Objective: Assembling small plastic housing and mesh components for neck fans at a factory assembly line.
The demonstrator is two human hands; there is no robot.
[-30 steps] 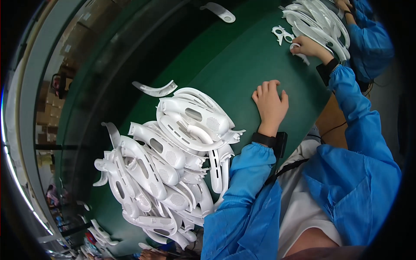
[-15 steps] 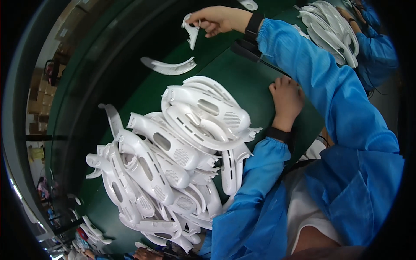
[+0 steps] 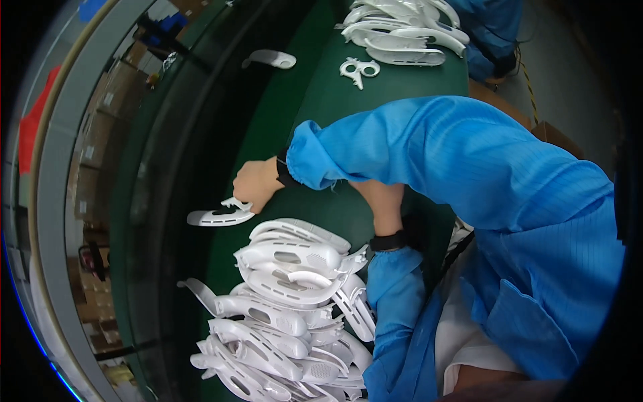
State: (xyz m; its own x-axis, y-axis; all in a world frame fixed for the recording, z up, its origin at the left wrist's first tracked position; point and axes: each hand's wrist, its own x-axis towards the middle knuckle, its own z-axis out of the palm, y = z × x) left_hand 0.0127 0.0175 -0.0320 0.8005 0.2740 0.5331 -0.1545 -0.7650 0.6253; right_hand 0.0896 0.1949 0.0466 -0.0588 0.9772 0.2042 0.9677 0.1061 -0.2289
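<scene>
My right hand (image 3: 258, 187) reaches to the far side, fingers closed on a small white plastic part with prongs (image 3: 234, 203), most of it covered by the fingers. Just under these fingertips lies a curved white plastic shell (image 3: 218, 218); whether they touch it I cannot tell. The back of my left hand (image 3: 380, 199) shows under the right sleeve, low over the green table, its fingers hidden. Nearer me is a heap of white curved plastic housings (image 3: 288, 258) with slots and perforated patches.
Another heap of white housings (image 3: 408, 33) sits at the far end beside a person in a blue sleeve (image 3: 489, 27). A white bracket with two rings (image 3: 360, 70) and a loose curved piece (image 3: 271, 59) lie this side of it. Cardboard boxes (image 3: 110, 110) stand beyond the green surface.
My right hand, with the small white part, has come down from above the table to the loose curved shell. The view has shifted, and the right sleeve now covers the left fingers.
</scene>
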